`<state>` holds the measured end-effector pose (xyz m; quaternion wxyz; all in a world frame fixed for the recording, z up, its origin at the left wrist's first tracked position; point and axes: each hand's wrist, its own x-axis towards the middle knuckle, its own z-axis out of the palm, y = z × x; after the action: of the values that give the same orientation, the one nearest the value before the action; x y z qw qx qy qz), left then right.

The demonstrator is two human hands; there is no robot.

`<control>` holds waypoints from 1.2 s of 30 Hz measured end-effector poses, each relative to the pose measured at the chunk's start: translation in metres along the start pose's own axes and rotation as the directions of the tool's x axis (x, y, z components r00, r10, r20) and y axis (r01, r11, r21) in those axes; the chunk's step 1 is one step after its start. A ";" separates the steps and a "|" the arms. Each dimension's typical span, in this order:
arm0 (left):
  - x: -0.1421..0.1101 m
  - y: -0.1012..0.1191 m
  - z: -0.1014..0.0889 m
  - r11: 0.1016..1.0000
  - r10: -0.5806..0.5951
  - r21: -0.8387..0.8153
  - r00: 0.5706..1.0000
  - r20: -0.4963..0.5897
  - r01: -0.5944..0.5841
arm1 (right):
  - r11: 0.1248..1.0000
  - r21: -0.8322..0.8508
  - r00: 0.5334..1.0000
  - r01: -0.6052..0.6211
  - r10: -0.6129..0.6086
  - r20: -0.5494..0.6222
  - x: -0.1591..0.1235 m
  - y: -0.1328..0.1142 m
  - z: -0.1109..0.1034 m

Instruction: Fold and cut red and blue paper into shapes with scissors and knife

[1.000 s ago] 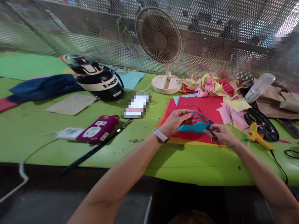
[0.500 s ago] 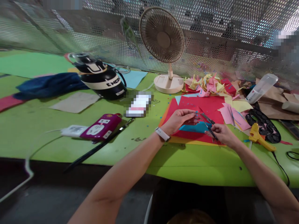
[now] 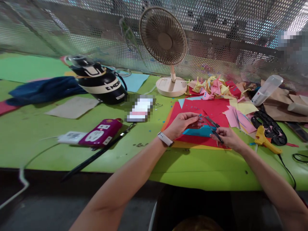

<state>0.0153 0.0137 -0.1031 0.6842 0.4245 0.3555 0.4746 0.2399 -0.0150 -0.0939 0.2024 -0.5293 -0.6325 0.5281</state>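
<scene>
My right hand (image 3: 226, 137) is closed around the handles of a pair of scissors (image 3: 218, 135), whose blades are spread and point toward my other hand. Fingers pinched together, my left hand (image 3: 184, 123) holds a small piece of blue paper (image 3: 200, 116) beside the blade tips. Below both hands a strip of blue paper (image 3: 199, 131) lies on red paper sheets (image 3: 211, 107), with an orange sheet showing under their edge. Tiny blue bits are scattered on the red.
Behind the sheets are a heap of pink and yellow paper scraps (image 3: 214, 88) and a fan (image 3: 166, 40). To the right lie a yellow glue gun (image 3: 266, 141) and a clear bottle (image 3: 267, 91). A purple power strip (image 3: 101, 132), a phone (image 3: 141, 109) and a black jug (image 3: 101, 83) are left.
The whole view has shifted slightly, so things appear a little farther left. Both hands keep nearly the same pose over the red paper, with the scissors' blades still apart.
</scene>
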 end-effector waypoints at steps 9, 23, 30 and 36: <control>0.000 0.000 -0.001 1.000 0.015 -0.016 1.000 0.006 -0.015 | 0.998 -0.027 0.997 0.059 -0.061 -0.055 0.003 0.006 0.002; 0.000 0.001 -0.001 1.000 0.004 -0.008 1.000 -0.003 -0.004 | 0.994 -0.075 0.994 0.079 -0.084 -0.069 0.007 0.013 0.002; 0.000 0.000 -0.002 1.000 0.009 -0.001 1.000 -0.008 -0.009 | 0.994 -0.062 0.994 0.086 -0.090 -0.062 0.006 0.012 0.002; -0.001 0.000 -0.002 1.000 0.017 0.013 1.000 0.000 -0.017 | 0.994 -0.077 0.994 0.083 -0.088 -0.066 0.008 0.015 0.002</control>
<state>0.0138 0.0134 -0.1036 0.6776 0.4319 0.3549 0.4779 0.2426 -0.0106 -0.1099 0.2267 -0.5269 -0.6663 0.4765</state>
